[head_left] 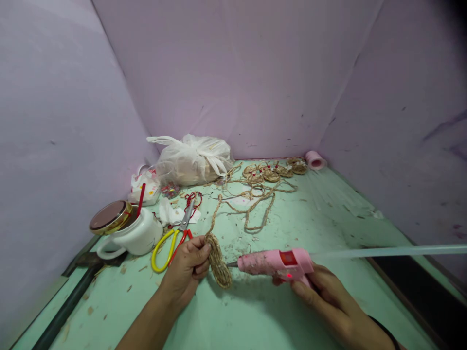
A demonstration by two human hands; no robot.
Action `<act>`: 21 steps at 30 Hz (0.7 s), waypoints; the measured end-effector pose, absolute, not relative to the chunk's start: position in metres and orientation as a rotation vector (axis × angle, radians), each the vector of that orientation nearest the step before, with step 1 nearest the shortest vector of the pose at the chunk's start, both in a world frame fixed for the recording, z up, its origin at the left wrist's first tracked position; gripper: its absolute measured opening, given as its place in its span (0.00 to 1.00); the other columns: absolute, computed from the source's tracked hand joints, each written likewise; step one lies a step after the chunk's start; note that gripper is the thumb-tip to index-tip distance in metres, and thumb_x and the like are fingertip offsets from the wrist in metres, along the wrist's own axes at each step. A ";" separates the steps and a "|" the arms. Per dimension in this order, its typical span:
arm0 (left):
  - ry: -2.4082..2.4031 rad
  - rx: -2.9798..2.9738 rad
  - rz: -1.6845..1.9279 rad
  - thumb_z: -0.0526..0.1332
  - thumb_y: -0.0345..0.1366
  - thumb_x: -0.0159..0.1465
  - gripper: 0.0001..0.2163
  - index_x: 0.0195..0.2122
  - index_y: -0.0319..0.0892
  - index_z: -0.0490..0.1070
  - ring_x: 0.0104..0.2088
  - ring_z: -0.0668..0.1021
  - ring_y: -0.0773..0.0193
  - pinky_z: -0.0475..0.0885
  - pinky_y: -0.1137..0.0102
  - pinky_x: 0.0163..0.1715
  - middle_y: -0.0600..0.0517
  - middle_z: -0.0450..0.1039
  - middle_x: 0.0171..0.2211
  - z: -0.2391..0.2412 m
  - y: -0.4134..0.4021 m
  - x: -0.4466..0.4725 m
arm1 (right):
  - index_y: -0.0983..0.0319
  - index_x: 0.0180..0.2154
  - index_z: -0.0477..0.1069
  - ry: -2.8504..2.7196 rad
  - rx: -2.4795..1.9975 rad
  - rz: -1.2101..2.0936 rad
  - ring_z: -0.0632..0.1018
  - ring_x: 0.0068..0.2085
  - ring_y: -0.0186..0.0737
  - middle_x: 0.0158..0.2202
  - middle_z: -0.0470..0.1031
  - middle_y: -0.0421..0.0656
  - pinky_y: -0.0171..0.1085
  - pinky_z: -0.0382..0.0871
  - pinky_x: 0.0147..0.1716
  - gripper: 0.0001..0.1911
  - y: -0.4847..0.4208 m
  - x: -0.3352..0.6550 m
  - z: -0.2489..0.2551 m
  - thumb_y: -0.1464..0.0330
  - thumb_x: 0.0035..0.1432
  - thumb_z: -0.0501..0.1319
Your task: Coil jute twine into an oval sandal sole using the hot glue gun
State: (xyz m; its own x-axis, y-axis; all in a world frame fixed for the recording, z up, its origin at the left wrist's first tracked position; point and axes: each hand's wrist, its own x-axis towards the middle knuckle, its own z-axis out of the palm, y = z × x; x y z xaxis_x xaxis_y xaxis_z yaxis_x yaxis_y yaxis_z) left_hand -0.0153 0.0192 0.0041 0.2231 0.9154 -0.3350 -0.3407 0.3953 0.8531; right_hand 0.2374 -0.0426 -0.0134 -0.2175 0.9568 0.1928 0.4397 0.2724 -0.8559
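The left hand [186,267] has thumb and fingers [200,253] pinched together on the rim of the rope coil [219,262], held on edge low over the table [321,214] at six o'clock in the view. The right hand [324,296], at four o'clock, is clamped round the glue gun [275,264]. Its nozzle [231,265] points toward nine o'clock, just beside the coil.

A thin bead laid in the seam between turns would serve best, with the fingertips back from the tip (hot glue creeps). The scissors [171,245] and mug [136,236] lie at nine o'clock of the left hand, and loose rope [255,204] trails toward twelve.
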 end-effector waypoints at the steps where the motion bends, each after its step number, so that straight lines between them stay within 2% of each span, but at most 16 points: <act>1: 0.974 0.726 0.980 0.73 0.41 0.42 0.19 0.25 0.37 0.65 0.13 0.51 0.81 0.40 0.79 0.14 0.63 0.54 0.15 0.004 0.019 -0.015 | 0.59 0.37 0.76 -1.787 -1.284 0.873 0.78 0.38 0.45 0.36 0.78 0.45 0.39 0.72 0.39 0.18 -0.043 0.237 -0.013 0.57 0.62 0.52; 12: 0.963 0.715 0.976 0.73 0.40 0.42 0.18 0.25 0.37 0.66 0.13 0.51 0.82 0.40 0.79 0.14 0.63 0.54 0.15 0.003 0.019 -0.015 | 0.59 0.30 0.74 -1.800 -1.332 0.762 0.76 0.32 0.42 0.29 0.76 0.44 0.38 0.72 0.33 0.19 -0.044 0.239 -0.023 0.55 0.61 0.52; 19: 0.966 0.723 0.980 0.73 0.40 0.42 0.18 0.24 0.37 0.66 0.13 0.51 0.82 0.40 0.79 0.14 0.63 0.54 0.14 0.003 0.020 -0.016 | 0.59 0.33 0.74 -1.788 -1.344 0.799 0.75 0.31 0.42 0.29 0.75 0.44 0.36 0.71 0.28 0.18 -0.044 0.240 -0.025 0.55 0.60 0.53; 21: 0.972 0.717 0.984 0.73 0.40 0.42 0.18 0.24 0.37 0.66 0.13 0.51 0.82 0.40 0.79 0.14 0.63 0.54 0.14 0.003 0.020 -0.016 | 0.60 0.31 0.73 -1.799 -1.321 0.826 0.74 0.29 0.41 0.27 0.73 0.43 0.36 0.70 0.27 0.19 -0.044 0.241 -0.021 0.54 0.60 0.52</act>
State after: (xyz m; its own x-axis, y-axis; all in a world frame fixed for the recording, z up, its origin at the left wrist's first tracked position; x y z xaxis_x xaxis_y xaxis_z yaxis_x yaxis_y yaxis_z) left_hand -0.0156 0.0200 0.0029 0.2225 0.9149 -0.3369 -0.3480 0.3973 0.8491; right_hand 0.2415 -0.0437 -0.0206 -0.1927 0.9627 0.1898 0.4839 0.2615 -0.8351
